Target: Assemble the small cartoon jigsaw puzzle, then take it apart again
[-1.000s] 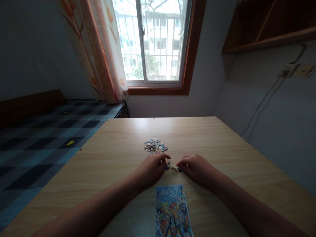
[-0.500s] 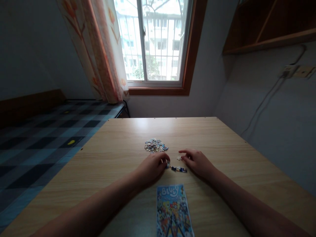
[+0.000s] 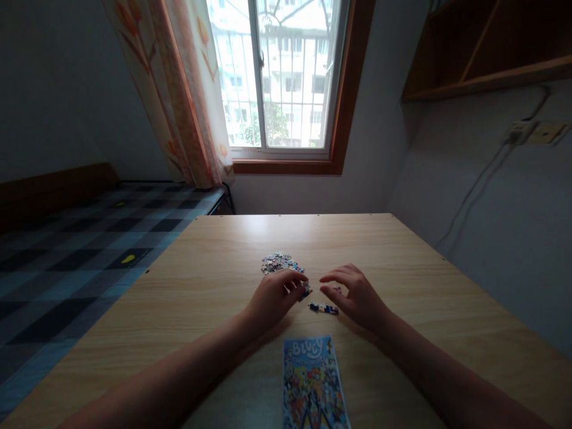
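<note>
My left hand (image 3: 276,296) is closed, with small joined jigsaw pieces (image 3: 306,291) pinched between thumb and fingers, raised a little off the table. To its right, my right hand (image 3: 354,296) is open, thumb and forefinger apart, with nothing visible between them. A loose jigsaw piece (image 3: 336,289) shows partly behind the right thumb. Below both hands lies a short dark strip of joined jigsaw pieces (image 3: 323,308). Just beyond my left hand is a pile of jigsaw pieces (image 3: 277,262), its near side partly covered by that hand.
A blue picture sheet marked "Bluey" (image 3: 314,381) lies near me on the wooden table (image 3: 214,256). A bed with a checked cover (image 3: 89,256) stands to the left. Beyond the table are a window (image 3: 292,89) and curtain (image 3: 183,95). A shelf (image 3: 491,77) hangs at upper right.
My left hand has lifted its pieces up from beside the dark strip. My right hand has shifted slightly left, toward the left hand, its fingers still apart.
</note>
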A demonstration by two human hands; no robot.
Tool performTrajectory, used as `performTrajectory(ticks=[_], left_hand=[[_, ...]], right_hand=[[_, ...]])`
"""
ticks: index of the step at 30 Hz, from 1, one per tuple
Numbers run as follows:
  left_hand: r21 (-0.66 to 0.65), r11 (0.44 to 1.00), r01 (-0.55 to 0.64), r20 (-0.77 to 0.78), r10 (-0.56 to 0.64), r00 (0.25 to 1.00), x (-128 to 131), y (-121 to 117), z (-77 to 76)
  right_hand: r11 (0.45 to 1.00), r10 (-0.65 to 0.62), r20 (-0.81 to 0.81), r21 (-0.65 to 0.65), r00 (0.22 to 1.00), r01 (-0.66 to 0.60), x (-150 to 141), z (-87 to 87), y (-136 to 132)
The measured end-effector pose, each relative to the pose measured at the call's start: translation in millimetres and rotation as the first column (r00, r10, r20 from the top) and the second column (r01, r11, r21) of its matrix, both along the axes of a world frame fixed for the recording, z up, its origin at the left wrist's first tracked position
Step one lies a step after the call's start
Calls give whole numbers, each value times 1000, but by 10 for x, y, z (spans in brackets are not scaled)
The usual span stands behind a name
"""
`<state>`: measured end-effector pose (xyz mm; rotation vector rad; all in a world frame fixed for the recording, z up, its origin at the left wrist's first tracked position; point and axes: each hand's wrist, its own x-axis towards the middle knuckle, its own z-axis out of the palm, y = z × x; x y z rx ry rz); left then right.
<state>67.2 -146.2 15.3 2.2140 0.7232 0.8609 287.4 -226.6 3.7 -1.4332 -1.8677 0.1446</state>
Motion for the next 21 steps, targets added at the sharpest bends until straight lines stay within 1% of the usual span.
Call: performTrajectory(ticks=[3,5,8,11,15,18,21], left_hand=[[7,1000,-12,80,11,997,17,-58,39],[-5,1000,-3,88,3,996,30,-92,44],[-41,999,23,83,-20,996,44,-105,12],[-138,990,27,82,-16,996,50,-71,-44],[-283,959,32,97,-5,995,57,-19,-88],[-367,929,56,126,-10,992,66,-5,-89],[-449,889,89,155,-21,988,73,13,-89]], right_hand=[[998,54,-40,-26,998,-55,-171,14,-35],[997,64,-62,-36,996,-67,-235,-4,-35],[996,61,-75,-56,995,-66,-258,-47,-13],[995,59,-77,-71,995,-65,-240,-74,11],[995,50,-52,-78,997,-54,-219,-71,21],[997,41,3,-69,999,-40,-229,-59,14],[1000,6,82,-29,997,-4,-261,-41,-4]])
